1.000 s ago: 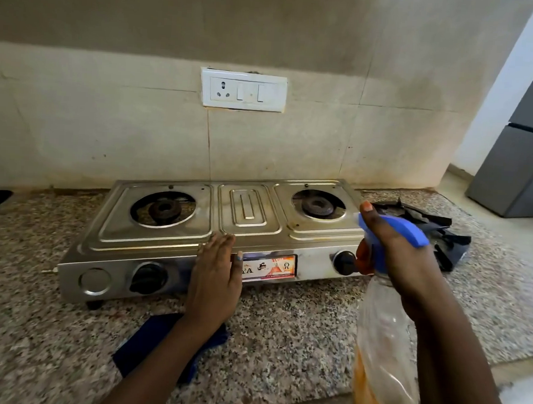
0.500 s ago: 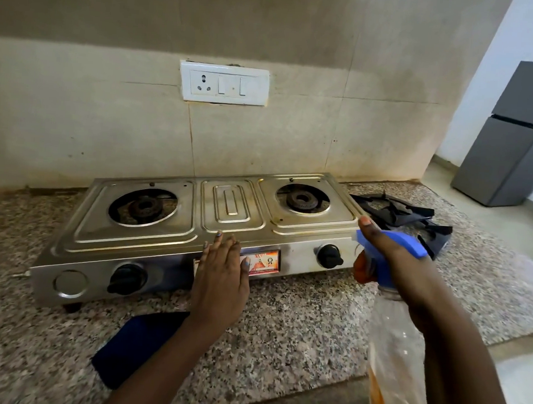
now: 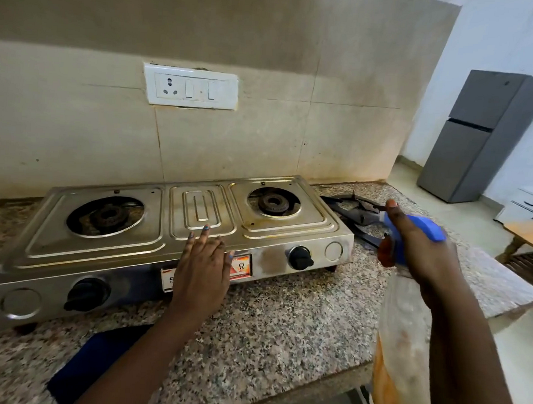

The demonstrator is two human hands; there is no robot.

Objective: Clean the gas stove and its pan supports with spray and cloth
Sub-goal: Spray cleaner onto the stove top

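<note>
A speckled granite bench point(image 3: 283, 321) runs along a beige tiled wall point(image 3: 76, 134), which carries a white socket and switch plate point(image 3: 191, 86). To the far right, on the floor, stands a tall grey two-door refrigerator point(image 3: 478, 136).

On the bench, against the wall, sits a two-burner stainless steel gas stove point(image 3: 151, 235), its top marked with brown stains. Both burners are bare: the left burner point(image 3: 108, 216) and the right burner point(image 3: 273, 203) have no supports over them. Two black knobs sit on the front panel. The black metal pan supports point(image 3: 356, 212) lie on the bench just beside the stove's right end.

A dark blue cloth point(image 3: 93, 366) lies flat on the bench in front of the stove, partly hidden under the left forearm.

The left hand point(image 3: 203, 266) rests at the stove's front edge near its middle, fingers straight and close together, holding nothing.

The right hand point(image 3: 412, 242) grips the blue trigger head of a clear plastic spray bottle point(image 3: 404, 350) with orange liquid at its bottom, fingers curled around it. The bottle is held in the air near the stove's right end, its nozzle toward the stove.
</note>
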